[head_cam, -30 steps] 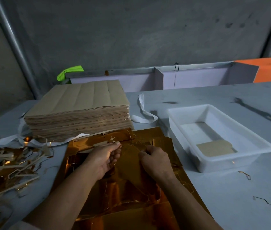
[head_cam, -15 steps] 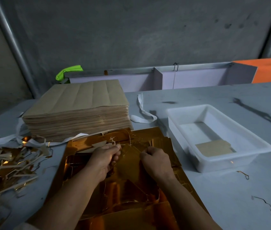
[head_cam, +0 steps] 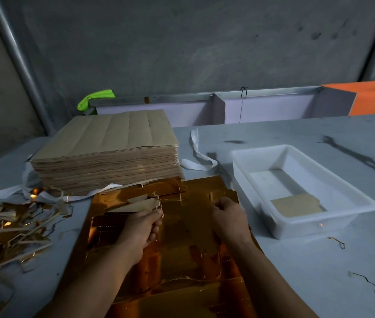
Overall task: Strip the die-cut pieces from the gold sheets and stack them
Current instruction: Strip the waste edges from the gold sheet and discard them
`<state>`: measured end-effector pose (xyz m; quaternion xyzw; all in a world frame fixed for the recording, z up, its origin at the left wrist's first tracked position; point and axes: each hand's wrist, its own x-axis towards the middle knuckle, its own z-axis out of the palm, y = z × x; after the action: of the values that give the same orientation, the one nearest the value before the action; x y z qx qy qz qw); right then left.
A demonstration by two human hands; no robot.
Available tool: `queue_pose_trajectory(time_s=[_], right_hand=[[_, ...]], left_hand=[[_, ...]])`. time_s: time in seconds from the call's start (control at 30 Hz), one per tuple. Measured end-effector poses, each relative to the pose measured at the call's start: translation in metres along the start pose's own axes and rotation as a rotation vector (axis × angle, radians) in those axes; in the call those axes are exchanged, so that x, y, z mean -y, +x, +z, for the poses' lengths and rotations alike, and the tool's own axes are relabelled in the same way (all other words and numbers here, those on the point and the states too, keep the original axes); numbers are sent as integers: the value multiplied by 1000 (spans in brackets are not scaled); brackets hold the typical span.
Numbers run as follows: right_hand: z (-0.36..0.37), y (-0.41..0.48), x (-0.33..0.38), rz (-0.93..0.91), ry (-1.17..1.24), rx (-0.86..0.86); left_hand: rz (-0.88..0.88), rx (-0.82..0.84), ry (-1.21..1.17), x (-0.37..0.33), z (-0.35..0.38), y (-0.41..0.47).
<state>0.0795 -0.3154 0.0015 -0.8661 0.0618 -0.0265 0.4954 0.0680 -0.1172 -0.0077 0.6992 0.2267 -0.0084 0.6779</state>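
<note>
- One grey table (head_cam: pixel 308 134) carries everything; nothing lying on it has shifted in the last second.
- One tall stack of brown sheets (head_cam: pixel 113 145) stands at the far left, in the same place as before.
- The gold sheets (head_cam: pixel 181 253) lie layered in front of the person, between the scrap and the tray, their far edge just beside the stack. How many layers there are I cannot tell. The top layer now looks pulled wider between the hands.
- One white tray (head_cam: pixel 257 154) sits to the right, close beside the gold sheets.
- One loose pile of scrap strips (head_cam: pixel 9 228) spreads at the left edge.
- Two hands work the foil. The left hand (head_cam: pixel 140 228) has its fingers curled tight, pinching the top gold layer near a torn brown flap; it has barely moved.
- The right hand (head_cam: pixel 230 219), knuckles up and fingers curled under, pinches the same layer near its far edge. It has slid right, so the gap between the hands is wider.
- One brown card piece (head_cam: pixel 296 205) lies flat in the tray's near end.
- One white strap (head_cam: pixel 196 154) curls between stack and tray.
</note>
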Motion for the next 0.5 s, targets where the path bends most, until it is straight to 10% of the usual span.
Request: queue_pose_trajectory(time_s=[0.5], right_hand=[[-29, 29, -6, 114, -23, -168]], left_hand=[[313, 45, 209, 31, -4, -10]])
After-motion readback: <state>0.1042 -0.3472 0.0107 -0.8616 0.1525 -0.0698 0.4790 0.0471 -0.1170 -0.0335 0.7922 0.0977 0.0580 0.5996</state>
